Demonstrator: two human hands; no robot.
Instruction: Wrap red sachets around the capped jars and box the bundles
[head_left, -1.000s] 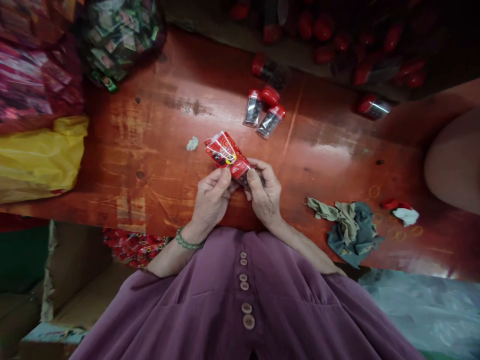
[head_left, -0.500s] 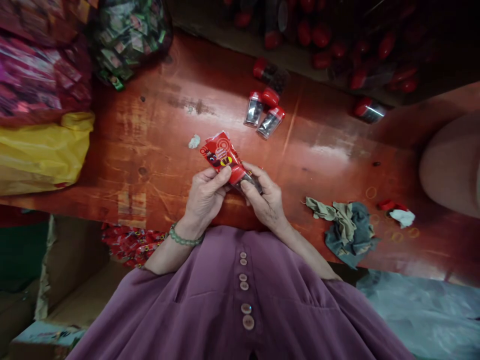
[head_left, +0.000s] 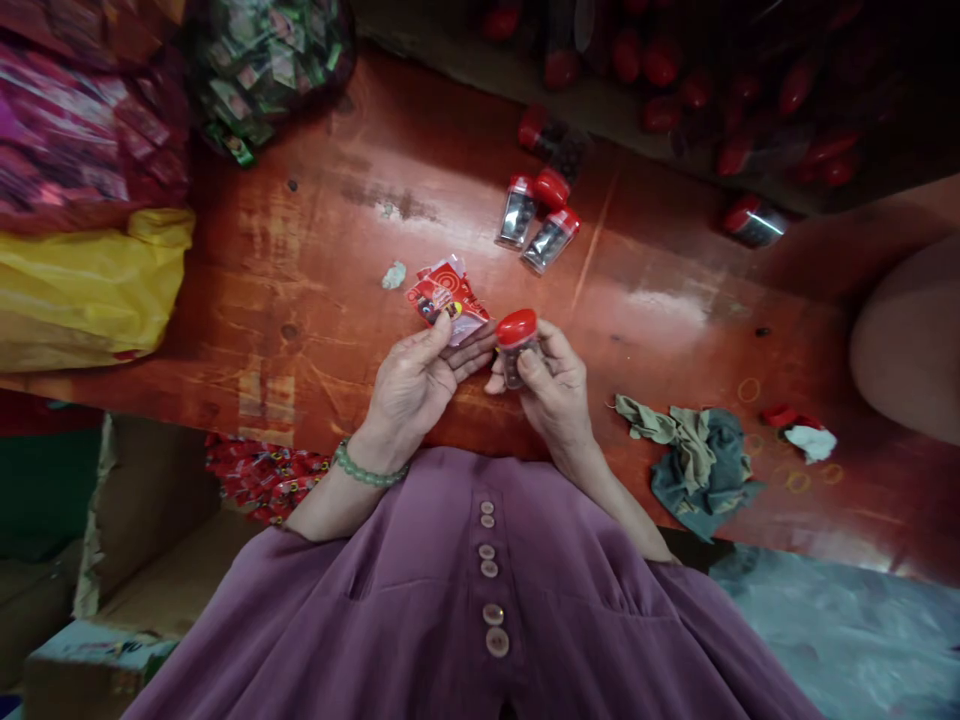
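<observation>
Between the thumb and fingers of my left hand (head_left: 414, 385) is a flat red printed plastic packet (head_left: 448, 298), its top pointing up and to the left. My right hand (head_left: 553, 385) is wrapped round a small clear jar (head_left: 514, 362) with a red lid and dark contents, held slightly tilted. The jar is apart from the packet, just to its right. Beyond my hands a few similar red-lidded jars (head_left: 550, 238) lie close together on the red table (head_left: 337, 330). A green bead bracelet (head_left: 369, 472) is round my left wrist.
More red-lidded jars fill a dark box (head_left: 637, 135) at the back. Bags of wrapped pieces (head_left: 270, 75) and a yellow bag (head_left: 90, 290) stand left. Rags (head_left: 701, 460) and a round container (head_left: 907, 350) are right. Red packets (head_left: 262, 480) lie in a carton (head_left: 157, 520) below the table's edge.
The jar has come apart from the red packet and stands more upright in my right hand, which has moved right. The packet now looks flat, and my left fingers have spread.
</observation>
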